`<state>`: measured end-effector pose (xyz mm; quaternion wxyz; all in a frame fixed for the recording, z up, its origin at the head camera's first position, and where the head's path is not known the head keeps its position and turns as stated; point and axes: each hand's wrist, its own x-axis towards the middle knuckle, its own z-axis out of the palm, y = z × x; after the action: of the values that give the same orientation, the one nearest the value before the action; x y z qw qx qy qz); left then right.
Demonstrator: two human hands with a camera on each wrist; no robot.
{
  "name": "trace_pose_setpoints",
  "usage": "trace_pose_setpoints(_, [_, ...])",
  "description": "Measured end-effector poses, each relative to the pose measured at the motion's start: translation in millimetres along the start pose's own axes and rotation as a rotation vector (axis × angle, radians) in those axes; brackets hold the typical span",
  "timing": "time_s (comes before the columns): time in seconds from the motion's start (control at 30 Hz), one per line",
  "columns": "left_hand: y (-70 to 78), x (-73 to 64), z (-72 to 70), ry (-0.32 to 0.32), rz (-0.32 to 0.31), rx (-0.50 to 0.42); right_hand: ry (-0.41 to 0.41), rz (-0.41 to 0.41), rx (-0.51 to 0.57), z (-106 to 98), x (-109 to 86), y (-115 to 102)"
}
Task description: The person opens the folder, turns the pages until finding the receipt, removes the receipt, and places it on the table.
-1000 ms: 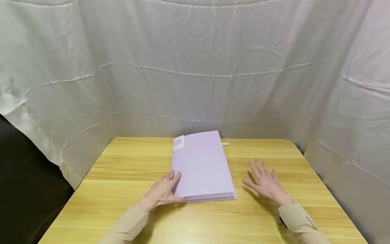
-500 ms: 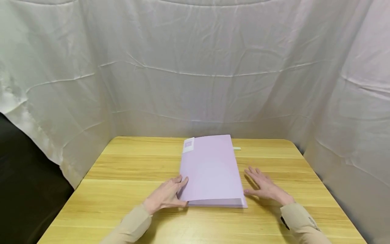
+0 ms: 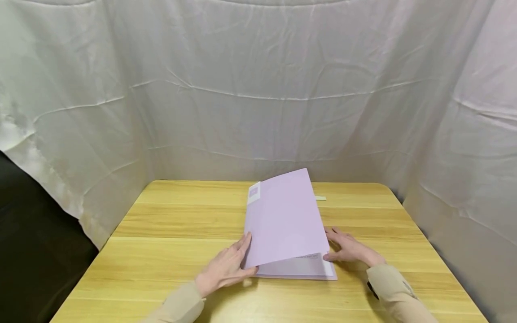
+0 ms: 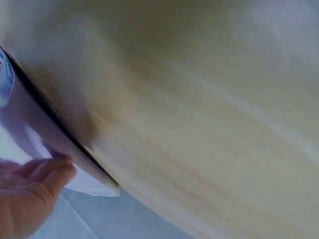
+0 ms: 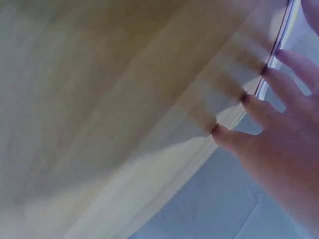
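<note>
A lilac folder [image 3: 282, 220] lies at the middle of the table, its front cover tilted up along the right side. Under the raised cover, part of a printed page [image 3: 308, 257] shows. My left hand [image 3: 226, 269] rests at the folder's spine, fingers along the left edge and thumb at the lower corner. In the left wrist view, the fingertips [image 4: 66, 167] touch the spine. My right hand [image 3: 350, 249] is at the folder's right edge, thumb right by the cover's lower corner. The right wrist view has its spread fingertips [image 5: 222, 133] down on the wood beside the folder.
The wooden table [image 3: 169, 251] has a grey-white curtain [image 3: 258, 112] behind it and at both sides. A pale tab [image 3: 320, 198] sticks out from the folder's upper right edge. Dark cloth [image 3: 36, 251] hangs at the far left.
The folder has shifted right and slightly toward me, with the left hand following. The right hand has come in to its right edge. The cover has risen, showing a page.
</note>
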<state>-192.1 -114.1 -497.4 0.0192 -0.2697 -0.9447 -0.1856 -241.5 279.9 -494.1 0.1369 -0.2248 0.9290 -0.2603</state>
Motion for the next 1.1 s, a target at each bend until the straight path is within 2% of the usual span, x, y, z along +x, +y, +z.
trace_pose_setpoints(0.17, [13.3,3.7,2.2,0.046,-0.120,-0.105,0.018,-0.004,-0.020,-0.2,1.8,-2.4])
trace_pose_setpoints(0.27, [18.4,6.2,2.4,0.090,-0.155,-0.127,0.022,0.007,-0.046,-0.7,2.7,-3.9])
trace_pose_setpoints(0.43, [26.3,10.0,-2.5,0.127,-0.204,-0.169,0.009,0.048,-0.072,-3.4,2.7,-6.6])
trace_pose_setpoints(0.6, [33.5,13.8,-11.8,0.173,-0.211,-0.180,0.005,0.050,-0.077,-3.5,3.0,-7.4])
trace_pose_setpoints(0.77, [38.2,13.1,-24.1,0.182,-0.222,-0.155,0.004,0.056,-0.075,-1.0,3.6,-6.1])
trace_pose_setpoints(0.97, [41.5,11.9,-41.4,0.199,-0.223,-0.202,0.001,0.098,-0.047,0.1,3.8,-4.5])
trace_pose_setpoints(1.1, [44.6,9.9,-54.4,0.216,-0.219,-0.212,-0.006,0.094,-0.034,0.7,2.6,-3.7])
